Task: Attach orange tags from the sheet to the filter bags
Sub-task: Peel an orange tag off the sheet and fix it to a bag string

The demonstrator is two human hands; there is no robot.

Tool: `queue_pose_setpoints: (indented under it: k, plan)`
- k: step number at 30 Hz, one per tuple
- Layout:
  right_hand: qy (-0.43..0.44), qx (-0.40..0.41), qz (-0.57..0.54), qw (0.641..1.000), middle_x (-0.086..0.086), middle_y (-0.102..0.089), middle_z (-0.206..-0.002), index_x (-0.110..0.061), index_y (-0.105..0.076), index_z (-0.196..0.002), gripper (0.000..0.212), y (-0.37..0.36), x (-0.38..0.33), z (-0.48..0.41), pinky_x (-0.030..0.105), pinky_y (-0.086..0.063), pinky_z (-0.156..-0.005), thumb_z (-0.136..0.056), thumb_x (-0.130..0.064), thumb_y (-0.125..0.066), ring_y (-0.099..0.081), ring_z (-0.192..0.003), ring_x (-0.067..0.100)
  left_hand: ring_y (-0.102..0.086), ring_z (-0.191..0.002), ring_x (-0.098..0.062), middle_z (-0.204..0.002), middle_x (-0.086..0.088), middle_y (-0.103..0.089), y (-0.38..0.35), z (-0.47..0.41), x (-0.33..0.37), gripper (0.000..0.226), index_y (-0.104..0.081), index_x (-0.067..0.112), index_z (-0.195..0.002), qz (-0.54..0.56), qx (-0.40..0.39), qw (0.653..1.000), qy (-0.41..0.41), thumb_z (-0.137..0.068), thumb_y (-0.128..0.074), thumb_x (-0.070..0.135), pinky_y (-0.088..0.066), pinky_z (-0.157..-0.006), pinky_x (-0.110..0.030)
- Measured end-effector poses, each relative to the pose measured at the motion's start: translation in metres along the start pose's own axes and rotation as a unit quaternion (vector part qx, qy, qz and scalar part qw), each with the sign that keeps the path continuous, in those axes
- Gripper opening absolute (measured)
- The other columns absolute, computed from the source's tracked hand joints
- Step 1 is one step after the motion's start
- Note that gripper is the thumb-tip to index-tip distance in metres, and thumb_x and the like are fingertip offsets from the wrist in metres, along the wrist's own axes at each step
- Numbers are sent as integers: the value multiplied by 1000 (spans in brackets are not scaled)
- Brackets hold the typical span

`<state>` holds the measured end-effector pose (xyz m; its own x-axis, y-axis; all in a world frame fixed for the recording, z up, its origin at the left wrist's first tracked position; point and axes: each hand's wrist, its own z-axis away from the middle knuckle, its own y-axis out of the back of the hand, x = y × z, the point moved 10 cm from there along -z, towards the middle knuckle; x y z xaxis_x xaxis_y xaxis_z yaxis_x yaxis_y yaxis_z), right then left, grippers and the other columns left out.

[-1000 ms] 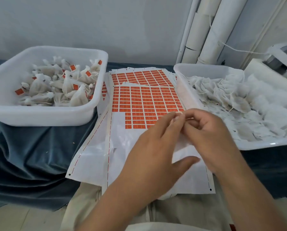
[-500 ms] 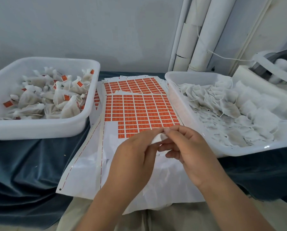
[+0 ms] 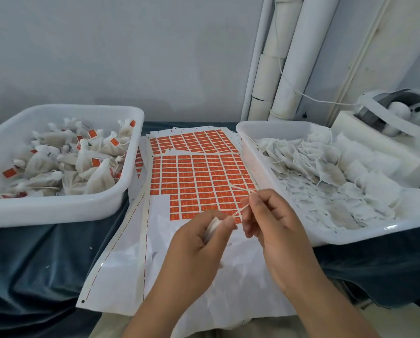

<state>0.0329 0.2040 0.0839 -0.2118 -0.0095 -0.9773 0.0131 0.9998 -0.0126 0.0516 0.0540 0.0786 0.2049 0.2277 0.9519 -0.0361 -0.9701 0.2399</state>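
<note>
Filter bag (image 3: 212,226) is pinched in the left hand (image 3: 199,242), just above the tag sheet (image 3: 201,181). Its string (image 3: 240,211) runs up-right to the right hand (image 3: 272,220), which pinches it. Remaining orange tags (image 3: 204,203) lie directly beyond both hands.

A: Work surface? 
B: Table draped in a dark teal cloth (image 3: 40,259), creased, hanging over the near edge.

A: Directly on it? 
B: Left, a white tub (image 3: 65,206) holding tagged filter bags. Right, a second white tub (image 3: 350,236) heaped with untagged bags. Between them, a stack of tag sheets (image 3: 199,176); the top sheet's orange grid is partly stripped, and its bare white backing overhangs the near edge.

A: Tubs touching the sheets? 
B: Right tub's wall sits just beside the stack; left one appears to overlap its edge.
</note>
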Motion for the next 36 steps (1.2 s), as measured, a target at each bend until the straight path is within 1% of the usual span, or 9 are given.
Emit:
queue_pose_setpoints:
  k: [5, 7, 11, 17, 20, 25, 27, 32, 36]
  plan:
    - [36, 19, 40, 998, 1, -60, -76, -20, -60, -85, 31, 5, -4, 0, 23, -52, -71, -103, -44, -50, -55, -70, 14, -62, -73, 0, -72, 17, -63, -4, -1, -6, 41, -61, 33, -76, 4, -7, 1000, 24, -90, -39, 65, -46, -56, -7]
    - [58, 27, 58, 996, 0, -59, -75, -23, -58, -84, 32, 7, -8, 1, 22, -52, -71, -102, -48, -50, -55, -70, 13, -63, -76, -2, -76, 13, -66, -7, -1, -9, 43, -62, 28, -76, 4, -19, 1000, 24, -101, -41, 55, -47, -63, -7]
    - [57, 18, 57, 997, -2, -61, -76, -23, -64, -87, 33, 7, -7, 0, 21, -53, -73, -101, -51, -54, -58, -71, 11, -66, -86, -4, -85, 13, -71, -6, -2, -15, 38, -68, 35, -81, 12, -30, 999, 30, -108, -42, 37, -48, -70, -9]
    - [13, -2, -31, 999, 0, -65, -83, -28, -72, -93, 27, 2, 2, 0, 32, -53, -79, -97, -51, -58, -60, -80, 17, -64, -74, -4, -73, 16, -64, -5, -3, -6, 35, -62, 40, -76, 33, -26, 999, 5, -88, -40, 64, -49, -63, -10]
    - [3, 3, -64, 998, 1, -64, -82, -26, -72, -94, 26, 5, 1, -2, 27, -54, -78, -95, -50, -62, -59, -78, 16, -61, -72, -2, -73, 14, -63, -10, -3, -9, 35, -60, 43, -73, 21, -61, 998, 3, -90, -37, 64, -47, -66, -9]
    - [-12, 2, -73, 997, 3, -65, -81, -24, -73, -94, 29, 8, 2, -2, 27, -55, -78, -93, -51, -62, -61, -75, 16, -65, -76, -5, -77, 12, -67, -16, -3, -18, 34, -69, 49, -87, 4, -119, 993, 28, -92, -38, 63, -50, -68, -10]
    - [-16, 7, -83, 996, 5, -66, -81, -22, -73, -95, 28, 9, 1, -3, 27, -56, -77, -95, -48, -62, -63, -75, 17, -66, -76, -7, -78, 11, -68, -17, -2, -19, 37, -67, 44, -81, 1, -133, 991, 31, -91, -38, 65, -52, -69, -12]
    - [-31, 19, -95, 995, 4, -67, -79, -19, -73, -92, 25, 15, 5, -6, 26, -56, -72, -98, -40, -61, -63, -72, 16, -70, -88, -12, -85, 10, -72, -17, -1, -19, 36, -69, 35, -88, 7, -135, 990, 35, -95, -44, 59, -55, -77, -13]
    - [-27, 23, -137, 990, 5, -66, -80, -18, -74, -92, 22, 19, 2, -8, 23, -54, -68, -100, -34, -61, -62, -72, 14, -68, -86, -18, -87, 5, -71, -18, -1, -14, 34, -74, 35, -90, 23, -129, 991, 27, -95, -49, 59, -58, -79, -24]
